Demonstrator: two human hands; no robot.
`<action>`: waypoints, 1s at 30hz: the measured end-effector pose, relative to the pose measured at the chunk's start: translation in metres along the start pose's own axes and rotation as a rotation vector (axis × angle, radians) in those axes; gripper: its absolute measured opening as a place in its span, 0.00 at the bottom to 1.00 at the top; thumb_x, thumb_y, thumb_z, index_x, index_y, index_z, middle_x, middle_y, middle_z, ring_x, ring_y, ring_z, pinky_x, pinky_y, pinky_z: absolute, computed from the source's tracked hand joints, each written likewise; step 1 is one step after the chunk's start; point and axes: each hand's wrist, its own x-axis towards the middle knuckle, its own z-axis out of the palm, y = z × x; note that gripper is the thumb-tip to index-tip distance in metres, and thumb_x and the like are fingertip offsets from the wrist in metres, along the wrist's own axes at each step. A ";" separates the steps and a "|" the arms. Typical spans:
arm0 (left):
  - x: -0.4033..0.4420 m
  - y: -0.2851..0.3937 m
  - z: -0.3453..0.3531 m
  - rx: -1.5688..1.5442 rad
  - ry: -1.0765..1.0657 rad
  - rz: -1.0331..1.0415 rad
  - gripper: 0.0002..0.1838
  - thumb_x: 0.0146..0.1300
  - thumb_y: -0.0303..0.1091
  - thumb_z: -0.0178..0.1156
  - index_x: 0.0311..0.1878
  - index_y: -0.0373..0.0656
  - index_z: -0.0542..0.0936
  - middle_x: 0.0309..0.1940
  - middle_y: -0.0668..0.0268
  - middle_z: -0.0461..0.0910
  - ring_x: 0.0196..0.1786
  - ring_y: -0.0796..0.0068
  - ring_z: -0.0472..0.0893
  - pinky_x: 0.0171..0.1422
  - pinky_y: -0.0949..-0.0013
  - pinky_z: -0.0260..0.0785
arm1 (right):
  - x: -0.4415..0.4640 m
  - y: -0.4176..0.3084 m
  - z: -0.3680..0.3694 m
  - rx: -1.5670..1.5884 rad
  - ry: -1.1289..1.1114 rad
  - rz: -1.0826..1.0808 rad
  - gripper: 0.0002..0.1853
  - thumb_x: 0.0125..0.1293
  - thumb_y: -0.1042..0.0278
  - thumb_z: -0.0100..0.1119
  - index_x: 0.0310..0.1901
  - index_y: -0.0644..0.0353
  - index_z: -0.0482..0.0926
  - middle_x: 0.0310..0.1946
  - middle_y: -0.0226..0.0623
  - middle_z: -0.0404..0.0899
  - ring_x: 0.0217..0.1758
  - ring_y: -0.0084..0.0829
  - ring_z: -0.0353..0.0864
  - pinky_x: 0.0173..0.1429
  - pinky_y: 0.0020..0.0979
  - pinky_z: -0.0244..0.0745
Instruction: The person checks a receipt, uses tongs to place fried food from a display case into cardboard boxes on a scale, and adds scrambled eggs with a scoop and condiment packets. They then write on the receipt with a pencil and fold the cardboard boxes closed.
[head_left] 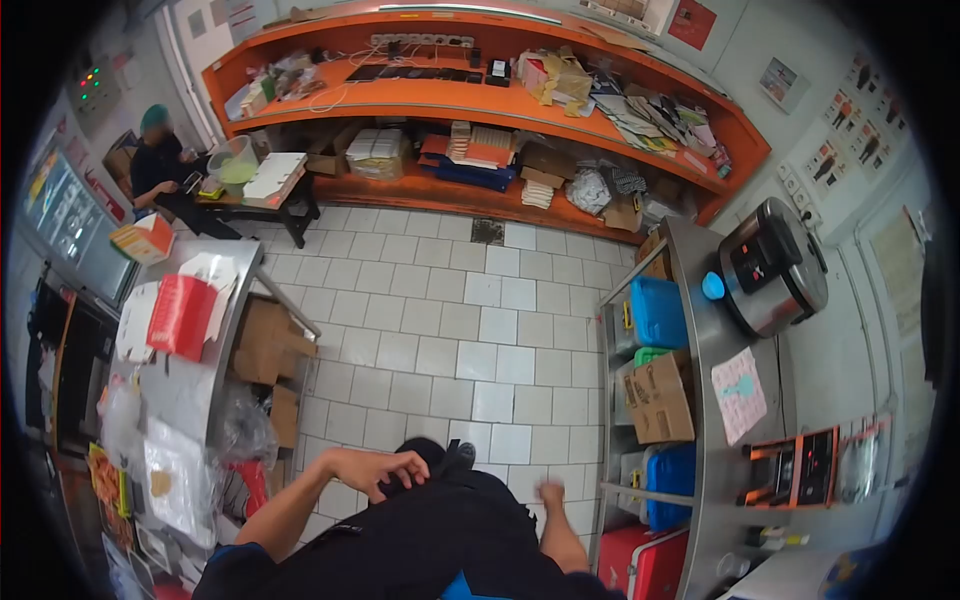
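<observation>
My left hand (378,472) is in front of my waist, next to the black apron (450,530) I wear. Its fingers are bent and apart, and I see nothing held in them. Whether the fingertips touch the dark cloth I cannot tell. My right hand (550,490) hangs low at my right side, small and blurred over the tiled floor (430,320). How its fingers lie does not show. Below me, a dark shoe (467,453) stands on the tiles.
Steel tables flank me; the left bears a red box (182,316), the right a large rice cooker (770,265) and pink cloth (738,395). Blue bins (660,312) and a cardboard box (660,400) sit beneath. Ahead runs an orange shelf (430,95); a seated person (160,165) is back left.
</observation>
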 end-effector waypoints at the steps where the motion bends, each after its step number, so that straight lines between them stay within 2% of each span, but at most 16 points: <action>1: 0.003 0.018 -0.025 -0.117 -0.036 0.026 0.49 0.39 0.25 0.72 0.68 0.51 0.61 0.61 0.67 0.66 0.60 0.71 0.69 0.59 0.65 0.65 | 0.085 -0.048 -0.039 -0.088 0.163 -0.237 0.15 0.59 0.55 0.55 0.37 0.56 0.84 0.33 0.44 0.85 0.37 0.46 0.83 0.41 0.49 0.77; 2: 0.012 0.025 -0.047 -0.166 -0.050 0.067 0.49 0.39 0.25 0.72 0.68 0.52 0.60 0.59 0.68 0.67 0.58 0.72 0.69 0.59 0.67 0.64 | 0.137 -0.116 -0.091 0.224 0.293 -0.374 0.17 0.61 0.54 0.53 0.41 0.56 0.83 0.36 0.43 0.85 0.39 0.49 0.83 0.43 0.50 0.77; 3: 0.027 0.028 -0.071 -0.168 -0.043 0.074 0.49 0.39 0.25 0.72 0.68 0.52 0.60 0.59 0.68 0.67 0.58 0.72 0.69 0.59 0.67 0.64 | 0.170 -0.195 -0.150 0.293 0.530 -0.565 0.15 0.69 0.57 0.53 0.34 0.59 0.83 0.29 0.41 0.86 0.32 0.35 0.85 0.38 0.37 0.78; 4: 0.042 0.028 -0.094 -0.130 -0.037 0.030 0.48 0.38 0.25 0.72 0.67 0.52 0.61 0.59 0.68 0.66 0.57 0.73 0.69 0.59 0.68 0.64 | 0.172 -0.277 -0.222 0.311 0.529 -0.454 0.17 0.73 0.54 0.51 0.40 0.60 0.82 0.31 0.40 0.86 0.35 0.31 0.87 0.39 0.34 0.80; 7: 0.079 0.040 -0.178 -0.088 0.030 -0.062 0.47 0.38 0.25 0.71 0.66 0.50 0.62 0.57 0.68 0.66 0.56 0.72 0.68 0.60 0.68 0.65 | 0.199 -0.436 -0.352 0.792 0.312 -0.670 0.15 0.76 0.56 0.51 0.48 0.59 0.80 0.35 0.35 0.86 0.36 0.25 0.85 0.36 0.28 0.78; 10: 0.106 0.053 -0.273 0.009 0.217 0.011 0.46 0.39 0.21 0.69 0.66 0.48 0.62 0.58 0.65 0.68 0.56 0.70 0.72 0.51 0.67 0.67 | 0.244 -0.493 -0.407 0.836 0.231 -0.636 0.11 0.75 0.63 0.51 0.47 0.61 0.79 0.37 0.33 0.86 0.36 0.25 0.84 0.38 0.27 0.79; 12: 0.117 0.073 -0.338 0.012 0.224 0.002 0.46 0.39 0.21 0.69 0.66 0.48 0.62 0.58 0.65 0.68 0.57 0.69 0.72 0.53 0.67 0.67 | 0.280 -0.484 -0.405 0.796 0.226 -0.509 0.13 0.74 0.58 0.53 0.45 0.60 0.80 0.36 0.36 0.86 0.35 0.29 0.85 0.38 0.30 0.79; 16: 0.130 0.129 -0.471 -0.018 0.166 0.029 0.48 0.38 0.21 0.71 0.67 0.48 0.60 0.61 0.64 0.67 0.61 0.67 0.71 0.59 0.65 0.67 | 0.418 -0.285 -0.272 0.167 0.238 -0.309 0.15 0.70 0.57 0.54 0.39 0.60 0.84 0.32 0.37 0.86 0.32 0.31 0.86 0.33 0.37 0.78; 18: 0.138 0.145 -0.527 -0.075 0.066 0.054 0.49 0.38 0.21 0.71 0.68 0.48 0.59 0.62 0.63 0.66 0.62 0.66 0.70 0.60 0.64 0.67 | 0.349 -0.240 -0.260 -0.347 -0.119 -0.095 0.16 0.64 0.53 0.58 0.34 0.56 0.86 0.34 0.40 0.87 0.38 0.39 0.87 0.39 0.47 0.79; 20: 0.155 0.154 -0.579 -0.060 -0.034 0.023 0.49 0.38 0.21 0.71 0.67 0.48 0.58 0.63 0.63 0.64 0.63 0.66 0.69 0.63 0.60 0.65 | 0.251 -0.242 -0.272 -0.643 -0.088 -0.207 0.12 0.63 0.57 0.58 0.29 0.52 0.86 0.30 0.38 0.86 0.35 0.37 0.87 0.36 0.44 0.79; 21: 0.165 0.152 -0.603 -0.065 -0.038 0.016 0.49 0.38 0.21 0.71 0.67 0.48 0.58 0.63 0.63 0.64 0.63 0.66 0.69 0.63 0.60 0.65 | 0.250 -0.235 -0.276 -0.502 -0.396 -0.161 0.13 0.64 0.57 0.56 0.28 0.53 0.83 0.29 0.37 0.84 0.34 0.38 0.86 0.36 0.42 0.79; 23: 0.190 0.140 -0.657 -0.017 0.054 -0.086 0.47 0.39 0.22 0.72 0.65 0.47 0.59 0.64 0.62 0.62 0.63 0.66 0.68 0.64 0.57 0.64 | 0.284 -0.163 -0.189 -0.539 -0.286 -0.253 0.12 0.63 0.55 0.56 0.29 0.50 0.84 0.33 0.36 0.84 0.38 0.38 0.86 0.40 0.42 0.79; 25: 0.210 0.145 -0.718 0.016 0.126 -0.103 0.47 0.39 0.24 0.72 0.64 0.48 0.59 0.61 0.64 0.64 0.61 0.67 0.70 0.62 0.58 0.66 | 0.317 -0.185 -0.199 -0.564 -0.235 -0.305 0.12 0.63 0.54 0.56 0.29 0.49 0.85 0.34 0.36 0.84 0.40 0.37 0.86 0.43 0.42 0.79; 27: 0.224 0.162 -0.769 0.049 0.192 -0.135 0.46 0.39 0.26 0.73 0.63 0.49 0.59 0.58 0.65 0.66 0.60 0.67 0.72 0.60 0.59 0.67 | 0.405 -0.244 -0.233 -0.755 -0.374 -0.058 0.12 0.65 0.55 0.55 0.32 0.47 0.86 0.39 0.35 0.86 0.43 0.37 0.86 0.42 0.45 0.78; 29: 0.240 0.183 -0.815 0.400 0.405 -0.424 0.46 0.38 0.27 0.76 0.63 0.49 0.60 0.55 0.67 0.69 0.57 0.67 0.74 0.58 0.59 0.70 | 0.526 -0.361 -0.337 -0.559 0.147 -0.053 0.11 0.64 0.61 0.55 0.29 0.53 0.85 0.35 0.40 0.85 0.40 0.38 0.85 0.42 0.46 0.76; 30: 0.244 0.181 -0.839 0.403 0.515 -0.387 0.40 0.43 0.28 0.77 0.60 0.48 0.65 0.51 0.67 0.74 0.54 0.66 0.77 0.57 0.60 0.73 | 0.587 -0.429 -0.396 -0.433 0.392 -0.090 0.11 0.64 0.64 0.55 0.28 0.55 0.84 0.33 0.42 0.84 0.39 0.39 0.84 0.42 0.46 0.75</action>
